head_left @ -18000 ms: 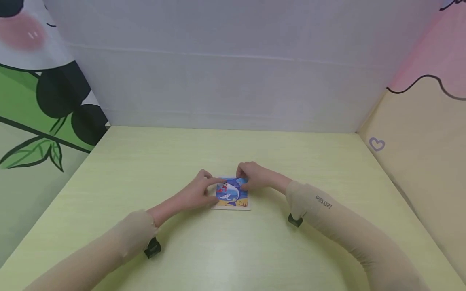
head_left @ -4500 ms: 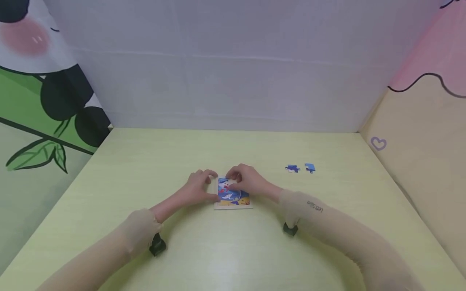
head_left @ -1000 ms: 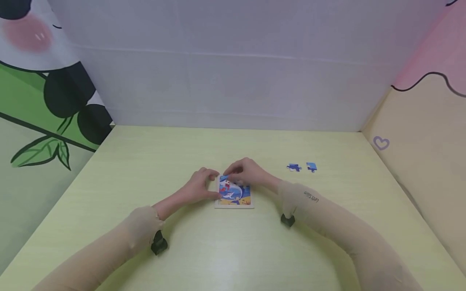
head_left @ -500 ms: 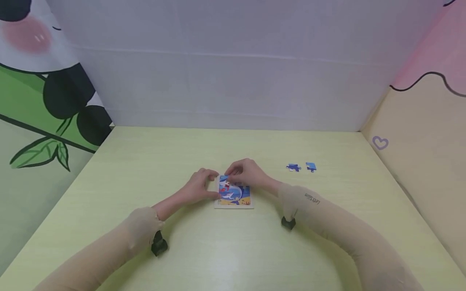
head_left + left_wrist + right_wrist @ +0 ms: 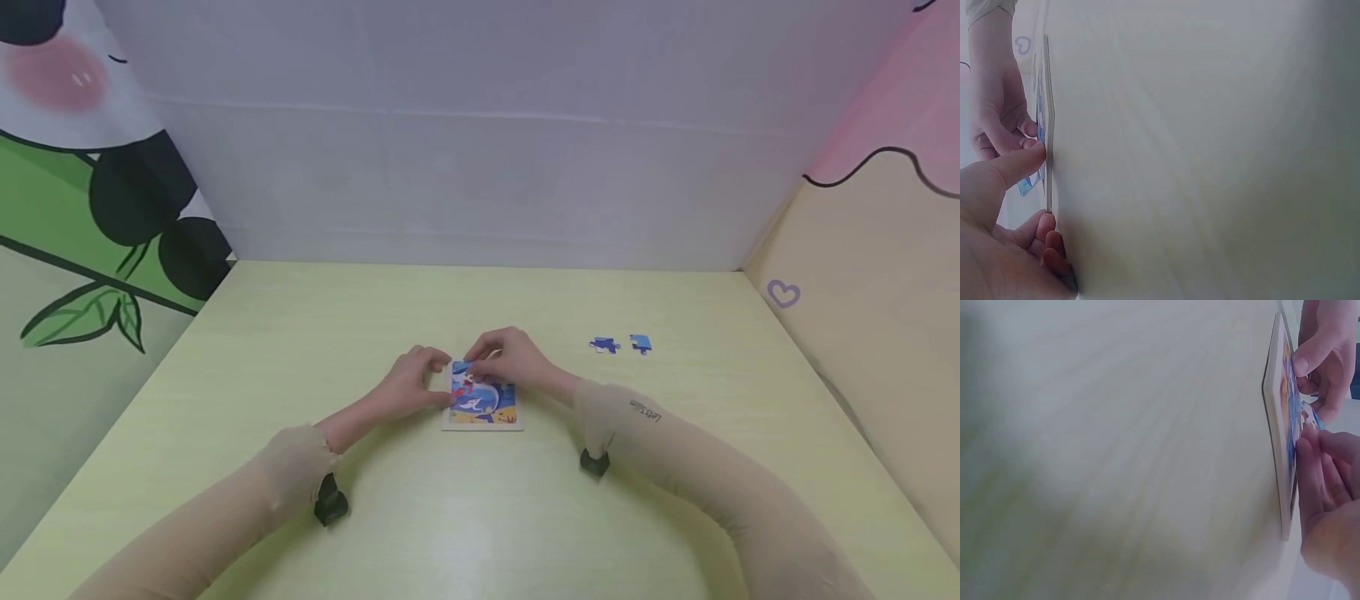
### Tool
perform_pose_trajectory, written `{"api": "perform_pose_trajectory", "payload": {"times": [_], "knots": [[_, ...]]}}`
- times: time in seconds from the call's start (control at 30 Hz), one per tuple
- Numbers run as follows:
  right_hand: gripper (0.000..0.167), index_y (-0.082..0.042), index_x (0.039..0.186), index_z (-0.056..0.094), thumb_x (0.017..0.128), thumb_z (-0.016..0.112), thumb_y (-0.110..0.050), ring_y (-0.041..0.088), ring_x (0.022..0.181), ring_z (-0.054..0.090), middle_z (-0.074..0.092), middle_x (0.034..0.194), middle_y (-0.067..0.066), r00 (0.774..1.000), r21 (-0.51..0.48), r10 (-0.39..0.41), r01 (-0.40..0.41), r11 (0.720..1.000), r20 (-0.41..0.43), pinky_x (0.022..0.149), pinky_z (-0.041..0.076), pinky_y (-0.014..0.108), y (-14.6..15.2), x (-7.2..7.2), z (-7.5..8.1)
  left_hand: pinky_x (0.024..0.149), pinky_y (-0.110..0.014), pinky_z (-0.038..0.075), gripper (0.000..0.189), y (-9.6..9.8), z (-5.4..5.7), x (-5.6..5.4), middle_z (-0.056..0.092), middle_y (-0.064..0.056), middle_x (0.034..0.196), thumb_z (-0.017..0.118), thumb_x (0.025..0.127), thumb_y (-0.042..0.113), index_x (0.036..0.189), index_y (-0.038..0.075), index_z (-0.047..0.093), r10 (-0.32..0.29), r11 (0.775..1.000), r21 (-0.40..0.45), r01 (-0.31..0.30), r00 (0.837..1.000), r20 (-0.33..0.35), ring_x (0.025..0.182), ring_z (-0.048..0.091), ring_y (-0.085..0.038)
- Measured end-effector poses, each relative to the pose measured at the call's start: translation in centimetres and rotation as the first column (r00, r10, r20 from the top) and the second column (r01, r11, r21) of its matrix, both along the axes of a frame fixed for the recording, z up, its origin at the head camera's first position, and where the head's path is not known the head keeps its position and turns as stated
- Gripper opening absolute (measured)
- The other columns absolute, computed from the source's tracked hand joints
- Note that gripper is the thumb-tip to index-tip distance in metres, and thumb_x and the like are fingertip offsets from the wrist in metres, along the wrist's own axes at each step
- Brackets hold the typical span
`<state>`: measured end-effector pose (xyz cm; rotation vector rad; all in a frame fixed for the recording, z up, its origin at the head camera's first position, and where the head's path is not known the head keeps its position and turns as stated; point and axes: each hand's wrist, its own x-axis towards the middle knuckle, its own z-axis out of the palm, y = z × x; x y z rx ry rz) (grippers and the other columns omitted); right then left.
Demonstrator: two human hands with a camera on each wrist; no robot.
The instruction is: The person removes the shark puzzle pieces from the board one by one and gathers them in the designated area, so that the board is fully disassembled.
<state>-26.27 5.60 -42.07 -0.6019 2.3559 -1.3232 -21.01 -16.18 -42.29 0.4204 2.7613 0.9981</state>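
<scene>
A small square jigsaw puzzle with a sea-animal picture lies in its pale tray on the table. My left hand holds the tray at its left side, the thumb low on the edge and the curled fingers by the far left corner. Over the top of the picture, my right hand pinches a puzzle piece between thumb and finger. That piece is tilted up out of the tray, its blue end showing in the left wrist view. My right fingers hide part of the upper picture.
Two loose puzzle pieces, a dark blue one and a light blue one, lie on the pale table to the far right of the tray. A grey-white panel stands behind, with painted side walls.
Eighteen seconds ago no loose pieces lay on the table; two lie at the right now. Over the last second both hands stay almost still, the right one still pinching at the puzzle's top.
</scene>
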Motion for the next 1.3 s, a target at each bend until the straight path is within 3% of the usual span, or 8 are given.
{"api": "perform_pose_trajectory", "payload": {"times": [0.47, 0.8, 1.13, 1.3], "knots": [[0.016, -0.012, 0.103, 0.074, 0.087, 0.073, -0.013, 0.014, 0.077, 0.071, 0.076, 0.096, 0.006, 0.998, -0.091, -0.027, 0.032, 0.995, 0.054, 0.071, 0.059, 0.028, 1.0, -0.1, 0.0, 0.1, -0.048, 0.042, 0.065, 0.1, 0.6, 0.1, 0.057, -0.014, 0.117, 0.082, 0.077, 0.024, 0.132, 0.003, 0.054, 0.001, 1.0, -0.011, -0.001, 1.0, 0.018, 0.11, 0.05, -0.03], [0.013, -0.017, 0.102, 0.075, 0.089, 0.072, -0.017, 0.013, 0.08, 0.068, 0.076, 0.098, 0.001, 0.997, 0.005, -0.022, 0.022, 1.0, -0.075, 0.066, 0.057, 0.028, 3.4, -0.9, 0.6, 0.102, -0.048, 0.041, 0.065, 0.1, 0.8, 0.2, 0.056, -0.014, 0.12, 0.082, 0.078, 0.023, 0.133, 0.004, 0.053, -0.003, 1.0, -0.002, 0.003, 0.999, 0.044, 0.113, 0.049, -0.029], [0.012, -0.017, 0.102, 0.074, 0.09, 0.072, -0.017, 0.017, 0.084, 0.067, 0.075, 0.1, 0.002, 0.975, 0.097, -0.165, 0.18, 0.979, -0.151, 0.065, 0.056, 0.028, 7.5, -1.9, 0.9, 0.102, -0.049, 0.042, 0.066, 0.0, 0.9, 0.3, 0.057, -0.013, 0.119, 0.082, 0.078, 0.023, 0.133, 0.003, 0.053, -0.006, 1.0, 0.003, 0.006, 0.999, 0.041, 0.113, 0.05, -0.029], [0.013, -0.016, 0.101, 0.075, 0.089, 0.072, -0.017, 0.018, 0.084, 0.065, 0.075, 0.098, 0.003, 0.956, 0.144, -0.183, 0.22, 0.965, -0.23, 0.066, 0.056, 0.028, 9.5, -2.2, 0.9, 0.103, -0.05, 0.042, 0.065, 0.1, 0.9, 0.4, 0.057, -0.014, 0.119, 0.082, 0.078, 0.023, 0.133, 0.004, 0.053, -0.005, 1.0, -0.001, 0.005, 0.999, 0.044, 0.114, 0.05, -0.03]]}}
